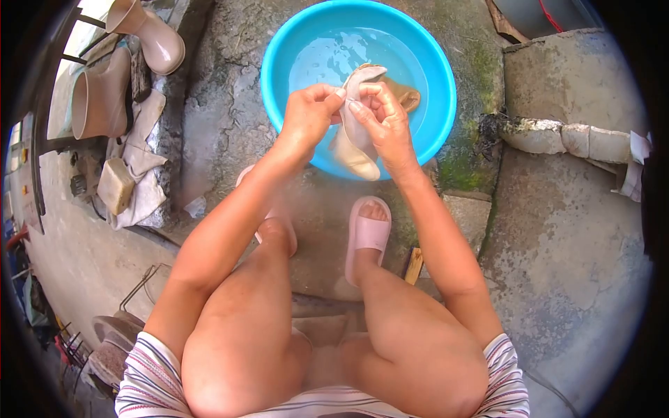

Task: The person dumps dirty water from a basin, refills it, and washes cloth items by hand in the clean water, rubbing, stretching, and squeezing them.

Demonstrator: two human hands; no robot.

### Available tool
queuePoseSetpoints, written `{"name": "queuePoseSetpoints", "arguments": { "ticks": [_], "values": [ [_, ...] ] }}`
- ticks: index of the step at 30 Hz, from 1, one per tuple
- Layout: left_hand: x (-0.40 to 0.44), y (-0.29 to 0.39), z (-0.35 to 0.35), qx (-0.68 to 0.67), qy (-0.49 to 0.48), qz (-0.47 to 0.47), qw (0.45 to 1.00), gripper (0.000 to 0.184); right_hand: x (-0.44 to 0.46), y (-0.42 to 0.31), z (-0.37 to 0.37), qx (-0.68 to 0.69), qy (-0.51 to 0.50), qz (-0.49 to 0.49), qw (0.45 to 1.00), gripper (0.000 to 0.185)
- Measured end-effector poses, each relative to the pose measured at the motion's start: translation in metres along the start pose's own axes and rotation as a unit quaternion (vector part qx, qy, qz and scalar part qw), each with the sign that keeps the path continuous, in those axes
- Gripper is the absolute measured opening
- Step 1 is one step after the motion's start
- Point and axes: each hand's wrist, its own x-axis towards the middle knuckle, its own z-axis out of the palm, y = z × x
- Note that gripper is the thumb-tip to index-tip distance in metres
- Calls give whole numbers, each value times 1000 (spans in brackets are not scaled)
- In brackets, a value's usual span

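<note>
Over a blue basin (pixel 270 76) of water, both my hands hold a pale, wet sock (pixel 357 150). My left hand (pixel 306 117) pinches its upper left edge between thumb and fingers. On the other side, my right hand (pixel 387 129) grips the upper right edge, thumb laid against the cloth. The sock hangs lengthwise, with its yellowish rounded end low near the basin's front rim. A brown cloth item (pixel 406 96) lies in the water behind my right hand, partly hidden; its kind is unclear.
Left of the basin, beige rubber boots (pixel 157 45) rest beside a ledge. A block of soap (pixel 116 186) sits there on a grey cloth (pixel 143 143). A pale pipe (pixel 557 136) crosses the concrete at right. Pink slippers (pixel 368 237) are on my feet.
</note>
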Motion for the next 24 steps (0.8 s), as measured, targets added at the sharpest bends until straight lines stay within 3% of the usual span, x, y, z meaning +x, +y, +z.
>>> {"name": "queuePoseSetpoints", "arguments": {
  "ticks": [1,3,6,10,13,17,19,20,22,23,24],
  "values": [
    [1,-1,-1,0,1,0,1000,19,-2,2,-2,-8,-3,29,1000,20],
    [1,4,-5,-121,91,35,988,17,-2,7,-3,-68,9,57,996,26],
    [8,4,-18,-160,65,5,985,16,-4,8,-6,-162,-61,127,977,27],
    [9,3,-25,-168,67,10,983,18,-2,1,-14,-162,-115,190,961,31],
    [6,6,-24,-155,91,-9,984,20,-3,11,-21,-106,-74,110,985,27],
    [11,8,-28,-155,104,-1,983,20,1,0,-27,-160,-121,125,972,26],
    [16,5,-31,-133,74,6,988,29,2,-5,-22,-75,-80,119,987,43],
    [21,3,-32,-132,74,5,988,29,3,1,-23,-74,-79,119,987,43],
    [27,-2,-35,53,190,3,980,43,6,28,-27,-218,-88,90,968,66],
    [26,-6,-37,54,190,1,980,43,3,48,-31,-217,-88,92,968,66],
    [26,-9,-41,59,180,-18,982,48,-1,72,-35,-299,-107,104,943,68]
  ]
}}
